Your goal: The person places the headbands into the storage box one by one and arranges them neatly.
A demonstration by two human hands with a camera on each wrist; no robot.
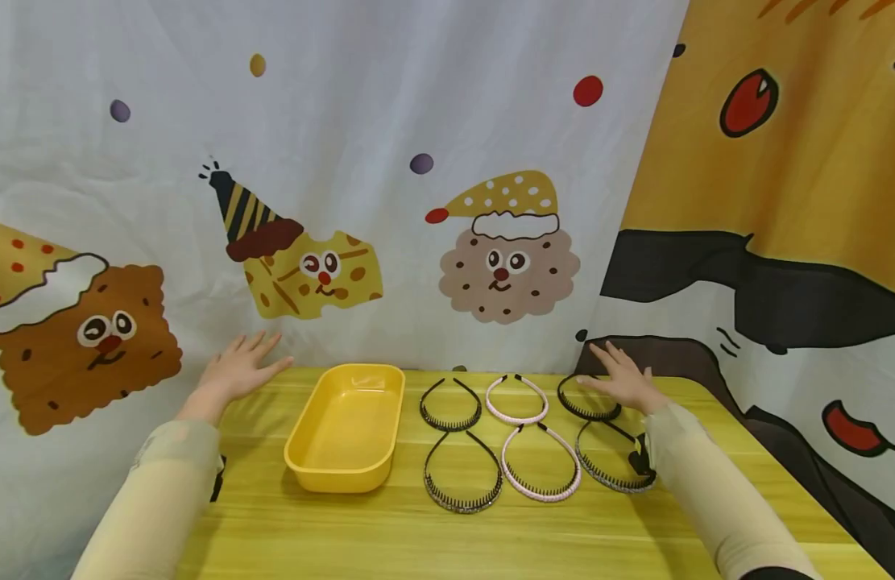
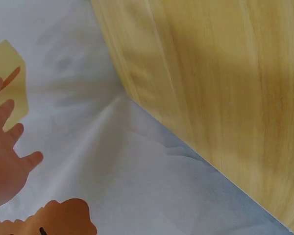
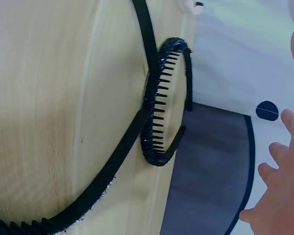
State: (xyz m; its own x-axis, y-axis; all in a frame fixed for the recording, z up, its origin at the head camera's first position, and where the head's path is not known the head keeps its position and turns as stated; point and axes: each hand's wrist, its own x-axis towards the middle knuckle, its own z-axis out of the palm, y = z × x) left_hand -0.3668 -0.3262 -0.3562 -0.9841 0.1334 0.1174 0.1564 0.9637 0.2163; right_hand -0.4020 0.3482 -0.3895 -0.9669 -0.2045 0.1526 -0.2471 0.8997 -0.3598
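Note:
My left hand [image 1: 238,370] is raised near the far left corner of the table, fingers spread and holding nothing. In the left wrist view that hand [image 2: 7,152] shows against the printed cloth. My right hand [image 1: 624,380] hovers with fingers extended at the far right, overlapping a black toothed headband [image 1: 588,416] in the head view. Beneath the right forearm lies a grey glittery headband [image 1: 614,483]. Two pink headbands, one far [image 1: 515,420] and one near [image 1: 541,493], lie left of these. Further left are a black headband [image 1: 450,425] and another glittery one [image 1: 463,507].
A yellow plastic tray [image 1: 345,479] stands on the wood-grain table [image 1: 418,548], left of the headbands. Behind the table hangs a cloth [image 1: 389,97] printed with cartoon snacks. Small dark objects show beside the left sleeve [image 1: 164,483] and the right sleeve [image 1: 708,483].

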